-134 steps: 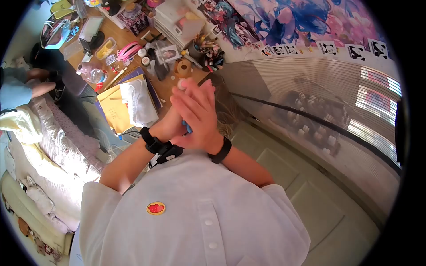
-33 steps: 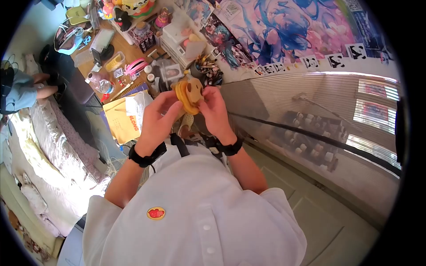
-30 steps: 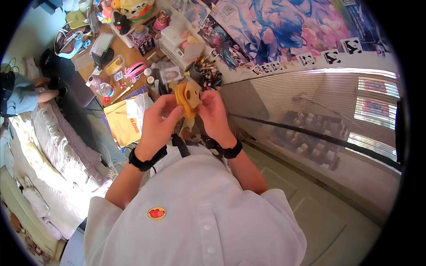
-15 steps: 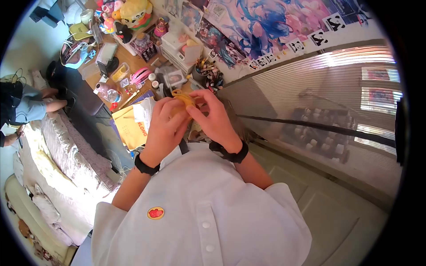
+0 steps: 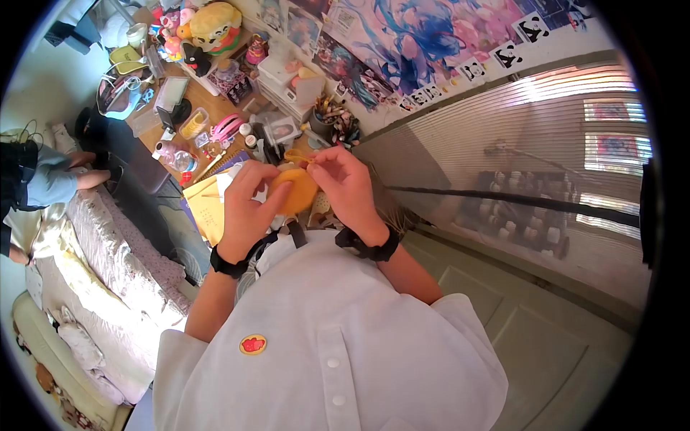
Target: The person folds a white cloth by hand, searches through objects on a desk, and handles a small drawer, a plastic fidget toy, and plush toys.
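A round, flat yellow-orange item [image 5: 296,192], with a loop [image 5: 296,156] at its top, is held up in front of my chest. My left hand [image 5: 251,205] grips its left side between thumb and fingers. The fingertips of my right hand [image 5: 347,188] pinch the loop at the item's upper right. The yellow side faces me, and its other side is hidden. Black bands circle both wrists. Beyond my left hand, a yellow envelope [image 5: 207,208] lies at the desk's near edge.
The wooden desk [image 5: 147,128] holds a bottle [image 5: 176,155], a pink case [image 5: 228,127], a pen holder [image 5: 323,123] and plush toys [image 5: 215,27]. A ribbed panel [image 5: 496,158] stands at the right. Another person [image 5: 54,179] is at the far left, beside a bed [image 5: 108,287].
The item's tan dog-like face showed earlier; now its plain yellow side faces me. My right fingers have moved to its loop. In the oldest frame my hands were pressed together.
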Action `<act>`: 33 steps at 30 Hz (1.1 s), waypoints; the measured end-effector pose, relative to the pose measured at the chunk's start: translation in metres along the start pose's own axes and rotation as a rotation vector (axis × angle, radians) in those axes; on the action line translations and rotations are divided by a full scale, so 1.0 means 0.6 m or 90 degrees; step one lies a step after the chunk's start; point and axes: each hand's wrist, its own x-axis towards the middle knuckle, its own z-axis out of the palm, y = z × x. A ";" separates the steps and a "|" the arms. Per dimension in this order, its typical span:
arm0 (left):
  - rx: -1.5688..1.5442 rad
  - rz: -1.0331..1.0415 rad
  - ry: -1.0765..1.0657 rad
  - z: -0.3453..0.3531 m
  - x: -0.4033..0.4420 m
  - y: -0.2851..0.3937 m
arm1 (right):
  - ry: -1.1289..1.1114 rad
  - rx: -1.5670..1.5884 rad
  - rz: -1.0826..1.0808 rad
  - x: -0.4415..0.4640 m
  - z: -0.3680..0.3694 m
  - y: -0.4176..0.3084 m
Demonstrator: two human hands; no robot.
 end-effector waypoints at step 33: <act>-0.230 -0.211 0.008 0.043 0.021 0.013 | 0.087 -0.291 -0.170 -0.009 0.008 -0.032</act>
